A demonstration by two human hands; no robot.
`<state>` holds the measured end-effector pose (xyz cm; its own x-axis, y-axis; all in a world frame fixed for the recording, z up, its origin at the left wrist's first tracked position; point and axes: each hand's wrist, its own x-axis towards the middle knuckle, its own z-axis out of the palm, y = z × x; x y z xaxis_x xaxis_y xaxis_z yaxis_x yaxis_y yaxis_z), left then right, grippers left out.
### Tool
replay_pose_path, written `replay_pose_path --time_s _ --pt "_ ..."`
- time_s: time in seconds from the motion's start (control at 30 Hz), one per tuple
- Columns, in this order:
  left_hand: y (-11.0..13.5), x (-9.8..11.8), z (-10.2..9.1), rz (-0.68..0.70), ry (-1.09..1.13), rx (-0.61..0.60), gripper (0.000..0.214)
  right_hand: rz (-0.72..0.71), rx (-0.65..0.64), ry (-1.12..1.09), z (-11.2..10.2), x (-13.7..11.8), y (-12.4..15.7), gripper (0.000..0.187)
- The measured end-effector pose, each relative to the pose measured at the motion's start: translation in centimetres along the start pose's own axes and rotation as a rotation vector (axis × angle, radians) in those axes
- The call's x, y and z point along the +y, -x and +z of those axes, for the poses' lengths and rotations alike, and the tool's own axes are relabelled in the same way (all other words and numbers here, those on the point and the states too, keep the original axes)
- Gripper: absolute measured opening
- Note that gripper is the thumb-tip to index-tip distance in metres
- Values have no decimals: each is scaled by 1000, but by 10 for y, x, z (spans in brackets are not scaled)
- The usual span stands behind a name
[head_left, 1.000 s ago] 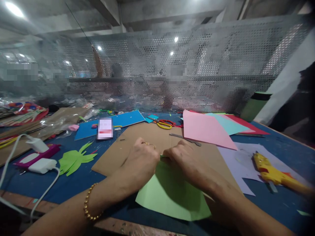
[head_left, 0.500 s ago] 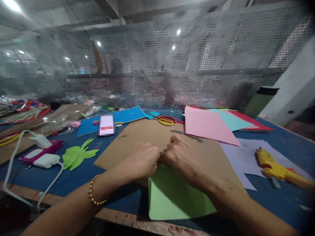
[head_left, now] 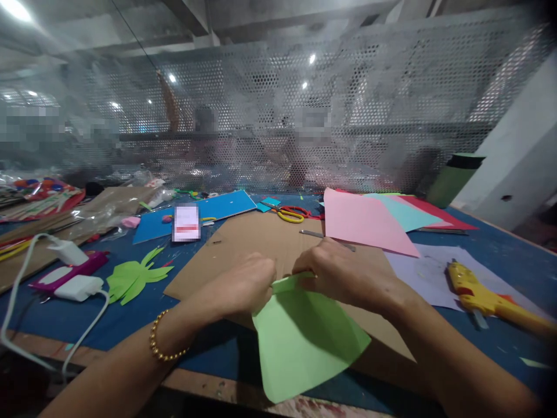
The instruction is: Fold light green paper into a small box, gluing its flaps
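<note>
In the head view, a blue-topped worktable (head_left: 130,313) stands before a perforated screen (head_left: 261,87) beneath a concrete ceiling (head_left: 282,23). Over brown cardboard (head_left: 248,232), the left hand (head_left: 248,281) and right hand (head_left: 339,270), fingers closed, pinch the far edge of light-green paper (head_left: 304,337); a yellow glue gun (head_left: 472,296) lies rightward.

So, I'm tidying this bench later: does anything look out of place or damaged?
Nothing looks spilled or broken. The white cables look untidy, drooping past the table's front edge. The pink sheet and red sheet overlap askew at back right. The green sheet bows between the left hand and right hand, probably from handling.
</note>
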<state>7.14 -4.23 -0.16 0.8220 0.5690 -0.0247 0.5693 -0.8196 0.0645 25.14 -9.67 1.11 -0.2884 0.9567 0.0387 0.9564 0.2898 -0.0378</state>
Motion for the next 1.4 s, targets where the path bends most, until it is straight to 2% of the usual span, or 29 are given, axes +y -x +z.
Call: replay_pose_path --time_s 0.27,0.47,0.67,0.8,0.97,1.13,1.4 --pt "3 5 2 43 -60 -35 19 -69 -13 113 10 -12 0 23" --pt "3 11 5 71 -2 -22 23 -155 -11 169 14 -21 -5 19" --pt "-1 12 21 140 -103 92 30 -146 20 190 18 -21 -4 25" --pt "3 11 13 103 -110 51 31 -151 29 190 20 -17 -2 23" --pt "10 7 -2 97 -145 -22 34 -85 22 211 18 -13 -1 20" --pt "10 6 1 186 -191 -15 36 -53 5 218 15 -16 0 20" --pt "11 -1 -5 90 -211 -16 35 -28 3 208 9 -15 3 21"
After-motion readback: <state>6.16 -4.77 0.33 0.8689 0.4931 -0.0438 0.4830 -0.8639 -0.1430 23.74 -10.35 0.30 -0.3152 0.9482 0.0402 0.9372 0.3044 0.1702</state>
